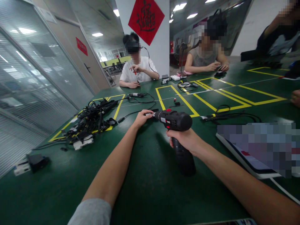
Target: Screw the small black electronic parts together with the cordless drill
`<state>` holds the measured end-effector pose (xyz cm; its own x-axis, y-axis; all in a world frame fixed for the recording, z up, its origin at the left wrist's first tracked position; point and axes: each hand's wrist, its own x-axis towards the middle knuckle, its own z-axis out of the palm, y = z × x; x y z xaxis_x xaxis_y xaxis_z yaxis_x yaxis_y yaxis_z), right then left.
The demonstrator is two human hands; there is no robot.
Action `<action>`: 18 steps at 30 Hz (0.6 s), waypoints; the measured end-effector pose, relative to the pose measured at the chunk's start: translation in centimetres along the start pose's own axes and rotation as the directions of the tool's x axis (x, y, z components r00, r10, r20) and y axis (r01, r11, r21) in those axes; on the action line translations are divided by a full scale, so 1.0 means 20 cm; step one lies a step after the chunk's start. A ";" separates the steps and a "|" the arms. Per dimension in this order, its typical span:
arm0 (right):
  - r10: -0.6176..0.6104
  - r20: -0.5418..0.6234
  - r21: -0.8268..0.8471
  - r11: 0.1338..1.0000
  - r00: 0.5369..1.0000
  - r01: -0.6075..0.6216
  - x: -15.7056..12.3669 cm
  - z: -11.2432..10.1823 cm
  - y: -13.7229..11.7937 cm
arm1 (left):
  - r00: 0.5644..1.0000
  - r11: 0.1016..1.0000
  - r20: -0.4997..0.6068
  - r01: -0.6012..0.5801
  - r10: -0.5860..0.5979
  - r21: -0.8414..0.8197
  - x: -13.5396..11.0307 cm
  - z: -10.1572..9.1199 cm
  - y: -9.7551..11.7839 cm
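Gripping the black pistol-shaped power drill with red accents [174,120], the right hand [184,139] wraps its fingers round the upper handle, and the drill's nose points leftward at the left hand. Just ahead of that nose, the left hand [142,118] lies low over the green-topped bench [140,190], fingers bunched narrowly at a slim silvery shaft [149,114] and a dark flat piece [155,110]; whether they pinch either one or only steady it, I cannot tell. To the left of the left hand spreads a tangled heap of black cables and adapters [93,120], with a white box [83,142] at its near edge. Further left and nearer the body sits a black and white block [35,164]. Beyond the drill and the hands, a small black part [177,103] lies near yellow tape outlines [160,99]. Right of the right hand are a looped bundle of black cables with a yellow tie [234,116] and, closer in, a white-edged slab-like device [248,161], its face pixelated. Across from the hands sit a person in a white T-shirt [145,64] and a person in a grey sleeveless top [207,54].
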<state>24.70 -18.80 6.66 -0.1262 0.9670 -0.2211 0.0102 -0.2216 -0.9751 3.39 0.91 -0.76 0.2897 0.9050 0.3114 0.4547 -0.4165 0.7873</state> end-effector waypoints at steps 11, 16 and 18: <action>0.010 0.011 0.008 1.000 1.000 -0.010 0.01 0.00 0.00 | 1.000 1.000 -0.009 0.002 -0.002 -0.025 -0.01 0.00 0.00; -0.026 0.019 0.009 1.000 0.999 0.026 0.01 0.00 0.00 | 1.000 1.000 -0.004 0.009 -0.009 -0.029 -0.01 0.00 0.00; -0.029 0.015 0.011 1.000 0.999 0.029 0.00 0.00 0.00 | 1.000 1.000 0.001 0.016 -0.016 -0.023 -0.01 0.00 0.00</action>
<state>24.69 -18.73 6.60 -0.1410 0.9712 -0.1920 -0.0043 -0.1945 -0.9809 3.37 0.70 -0.82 0.2828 0.9115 0.2985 0.4394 -0.3998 0.8044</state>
